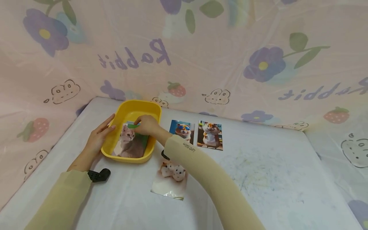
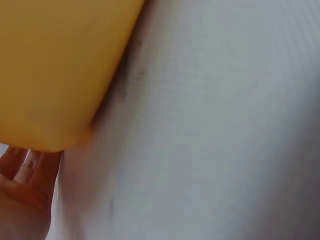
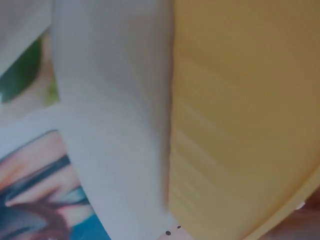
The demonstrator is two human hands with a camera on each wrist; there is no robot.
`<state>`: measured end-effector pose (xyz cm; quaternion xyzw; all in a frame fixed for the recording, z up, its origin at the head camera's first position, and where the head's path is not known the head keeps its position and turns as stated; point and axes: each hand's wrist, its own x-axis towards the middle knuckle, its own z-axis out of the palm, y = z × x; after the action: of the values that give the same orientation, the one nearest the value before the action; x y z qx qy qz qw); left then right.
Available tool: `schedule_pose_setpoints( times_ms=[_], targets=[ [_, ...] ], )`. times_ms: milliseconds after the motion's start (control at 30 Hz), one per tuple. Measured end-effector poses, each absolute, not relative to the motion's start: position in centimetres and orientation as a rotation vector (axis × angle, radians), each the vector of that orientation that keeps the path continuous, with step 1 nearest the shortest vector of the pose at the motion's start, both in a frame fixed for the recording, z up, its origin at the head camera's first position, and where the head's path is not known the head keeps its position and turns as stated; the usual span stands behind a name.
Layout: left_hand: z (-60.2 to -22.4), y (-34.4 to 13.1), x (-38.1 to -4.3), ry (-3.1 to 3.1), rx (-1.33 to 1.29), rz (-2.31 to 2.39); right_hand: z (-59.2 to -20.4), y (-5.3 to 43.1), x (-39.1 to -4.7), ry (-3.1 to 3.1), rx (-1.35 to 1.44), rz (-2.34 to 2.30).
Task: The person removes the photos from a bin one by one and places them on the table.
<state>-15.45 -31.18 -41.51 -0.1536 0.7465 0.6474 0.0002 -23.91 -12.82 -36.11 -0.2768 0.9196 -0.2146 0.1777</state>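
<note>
A yellow plastic bin [image 1: 130,105] stands at the left of the table, with a photo of a cat [image 1: 130,143] inside it. The cat photo lies tilted, over another card whose edge peeks out at its top. My right hand [image 1: 148,124] reaches over the bin's right rim and pinches the cat photo near its upper edge; the fingertips are partly hidden. My left hand [image 1: 96,140] rests against the bin's left side, thumb at the rim. In the left wrist view, the left hand's fingers [image 2: 42,172] stretch out straight to the bin's outer wall [image 2: 55,75].
Right of the bin lie a photo of a hamster in sunglasses [image 1: 182,131] and one of a hamster in an apron [image 1: 210,135]. A photo of two hamsters [image 1: 169,183] lies nearer, partly under the right forearm. A printed curtain [image 1: 195,57] hangs behind the white table [image 1: 264,179].
</note>
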Motion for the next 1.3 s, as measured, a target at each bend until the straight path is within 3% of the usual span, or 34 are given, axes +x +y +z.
schedule_pose_setpoints(
  times_ms=[833,1300],
  targets=[
    [-41.6,-31.2,-15.5,2.401,-0.469,2.008,-37.4,-10.3,-23.4,2.461,-0.984,-1.155],
    [-41.3,-31.1,-15.4,2.359,-0.505,2.017,-37.5,-7.2,-25.3,2.307,-0.695,-1.567]
  ],
)
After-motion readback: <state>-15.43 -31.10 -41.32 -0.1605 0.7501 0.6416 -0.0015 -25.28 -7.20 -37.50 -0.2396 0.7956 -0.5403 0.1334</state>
